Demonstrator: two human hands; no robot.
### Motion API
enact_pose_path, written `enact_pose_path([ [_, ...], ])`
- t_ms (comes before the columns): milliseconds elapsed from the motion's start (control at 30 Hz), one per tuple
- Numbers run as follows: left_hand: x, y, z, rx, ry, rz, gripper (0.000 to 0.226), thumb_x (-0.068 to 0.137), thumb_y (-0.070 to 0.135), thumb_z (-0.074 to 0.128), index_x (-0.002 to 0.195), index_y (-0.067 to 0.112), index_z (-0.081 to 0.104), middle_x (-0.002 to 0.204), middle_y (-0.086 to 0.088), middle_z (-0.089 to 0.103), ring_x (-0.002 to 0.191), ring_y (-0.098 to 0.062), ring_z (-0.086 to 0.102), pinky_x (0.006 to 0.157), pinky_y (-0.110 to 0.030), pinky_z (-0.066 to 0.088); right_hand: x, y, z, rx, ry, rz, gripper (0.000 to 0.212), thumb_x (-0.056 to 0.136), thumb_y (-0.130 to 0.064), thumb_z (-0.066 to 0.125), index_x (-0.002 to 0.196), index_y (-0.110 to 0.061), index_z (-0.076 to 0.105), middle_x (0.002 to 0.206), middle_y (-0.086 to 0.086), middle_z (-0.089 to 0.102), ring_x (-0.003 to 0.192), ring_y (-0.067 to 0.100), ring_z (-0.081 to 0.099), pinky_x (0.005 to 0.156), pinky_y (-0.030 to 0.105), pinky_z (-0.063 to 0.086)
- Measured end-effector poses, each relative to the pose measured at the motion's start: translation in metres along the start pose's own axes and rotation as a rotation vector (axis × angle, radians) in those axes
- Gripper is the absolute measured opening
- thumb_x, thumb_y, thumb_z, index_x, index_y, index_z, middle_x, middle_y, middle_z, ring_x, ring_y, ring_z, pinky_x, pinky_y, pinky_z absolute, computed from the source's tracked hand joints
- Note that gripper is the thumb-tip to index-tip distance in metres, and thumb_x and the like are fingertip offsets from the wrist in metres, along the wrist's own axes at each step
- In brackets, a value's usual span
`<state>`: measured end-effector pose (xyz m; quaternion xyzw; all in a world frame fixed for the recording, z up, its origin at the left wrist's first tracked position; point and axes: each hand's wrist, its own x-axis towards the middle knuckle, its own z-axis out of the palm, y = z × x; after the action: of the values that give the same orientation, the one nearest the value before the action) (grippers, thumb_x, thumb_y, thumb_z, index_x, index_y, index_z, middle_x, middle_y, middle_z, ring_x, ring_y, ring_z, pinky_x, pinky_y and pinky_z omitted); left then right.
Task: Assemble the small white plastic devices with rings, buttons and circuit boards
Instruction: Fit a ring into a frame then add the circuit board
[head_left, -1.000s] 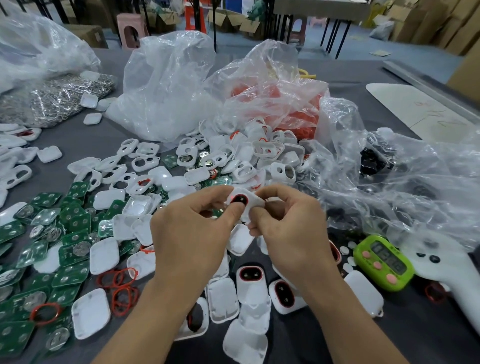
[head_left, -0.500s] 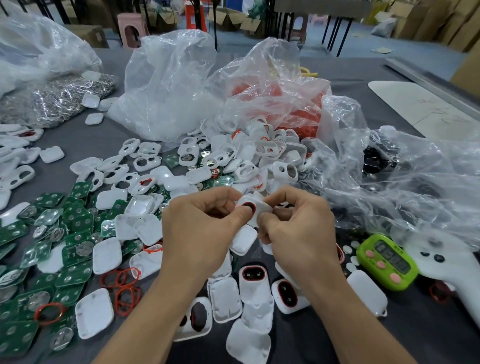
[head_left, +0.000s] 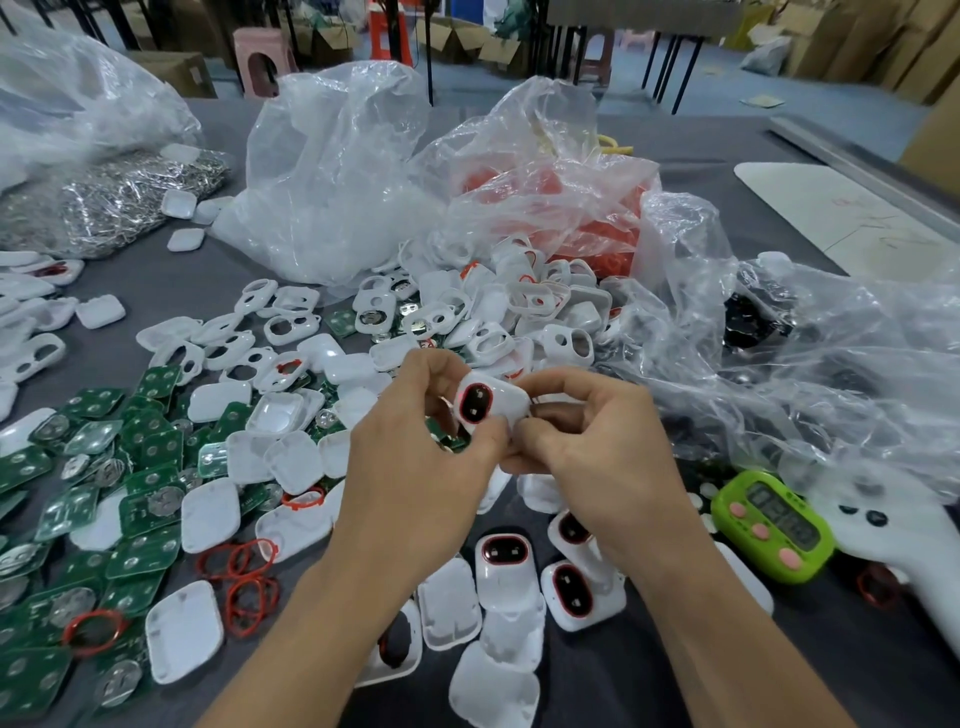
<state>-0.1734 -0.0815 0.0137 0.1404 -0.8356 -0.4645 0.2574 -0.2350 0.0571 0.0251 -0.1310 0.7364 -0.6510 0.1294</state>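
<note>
Left hand (head_left: 415, 467), right hand (head_left: 597, 457) pinch white device (head_left: 491, 402)

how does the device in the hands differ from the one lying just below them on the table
The held device is lifted, pinched by the left hand and right hand; the lower device lies untouched. The held device is tilted; the lower device lies face up. Both: white shell, red-ringed dark button.
</note>
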Motion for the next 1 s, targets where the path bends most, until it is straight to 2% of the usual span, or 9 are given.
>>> enact_pose_path([
  [167,0.003,-0.002,-0.002,-0.023,-0.012,-0.028,0.029,0.077,0.025,0.084,0.093,0.037,0.062,0.085,0.021,0.067,0.080,-0.002,0.064,0.063,-0.010,0.044,0.000,0.000,0.001,0.022,-0.031,-0.019,0.028,0.090,0.007,0.068,0.091,-0.018,0.079,0.075,0.007,0.078,0.070,0.024,0.077,0.067,0.029,0.063],
  [267,0.003,-0.006,-0.004,-0.074,-0.011,-0.077,0.027,0.075,0.020,0.087,0.084,0.034,0.066,0.077,0.018,0.069,0.070,-0.005,0.063,0.059,-0.013,0.044,-0.002,0.000,0.002,0.015,-0.006,-0.038,0.028,0.088,0.007,0.071,0.086,-0.020,0.080,0.073,0.005,0.078,0.068,0.023,0.077,0.065,0.029,0.063],
  [433,0.002,-0.011,-0.001,-0.092,-0.016,-0.057,0.027,0.076,0.022,0.084,0.081,0.030,0.058,0.070,0.014,0.060,0.057,-0.005,0.047,0.053,-0.015,0.038,-0.005,0.002,0.012,-0.040,0.064,-0.074,0.024,0.086,0.005,0.072,0.088,-0.018,0.080,0.073,0.000,0.078,0.064,0.019,0.076,0.067,0.034,0.064],
  [567,0.005,-0.011,-0.001,-0.060,0.023,0.000,0.030,0.074,0.022,0.084,0.084,0.032,0.057,0.076,0.018,0.061,0.066,-0.005,0.052,0.057,-0.014,0.041,-0.009,0.001,0.017,-0.008,0.103,-0.168,0.028,0.083,0.005,0.075,0.087,-0.023,0.081,0.078,-0.007,0.079,0.073,0.015,0.078,0.074,0.033,0.064],
  [700,0.008,-0.014,-0.003,-0.150,0.099,0.057,0.045,0.075,-0.002,0.083,0.089,0.034,0.058,0.103,0.019,0.071,0.093,-0.010,0.070,0.077,-0.030,0.056,-0.013,-0.002,0.024,0.012,0.139,-0.267,0.034,0.077,0.001,0.081,0.082,-0.032,0.081,0.084,-0.017,0.078,0.081,0.004,0.076,0.076,0.017,0.058],
  [900,0.006,-0.014,-0.004,-0.152,0.149,0.146,0.040,0.075,0.000,0.083,0.094,0.029,0.064,0.109,0.016,0.072,0.098,-0.019,0.070,0.083,-0.043,0.059,-0.010,0.003,0.021,0.043,0.084,-0.253,0.033,0.074,0.009,0.078,0.082,-0.023,0.079,0.088,-0.013,0.079,0.084,0.007,0.077,0.078,0.018,0.059],
  [1000,0.006,-0.010,-0.004,-0.175,0.123,0.108,0.045,0.074,0.004,0.084,0.100,0.036,0.068,0.103,0.014,0.073,0.095,-0.021,0.070,0.083,-0.041,0.059,-0.005,0.006,0.018,0.072,0.079,-0.209,0.030,0.074,0.004,0.077,0.085,-0.023,0.079,0.088,-0.007,0.079,0.085,0.011,0.077,0.081,0.026,0.061],
])
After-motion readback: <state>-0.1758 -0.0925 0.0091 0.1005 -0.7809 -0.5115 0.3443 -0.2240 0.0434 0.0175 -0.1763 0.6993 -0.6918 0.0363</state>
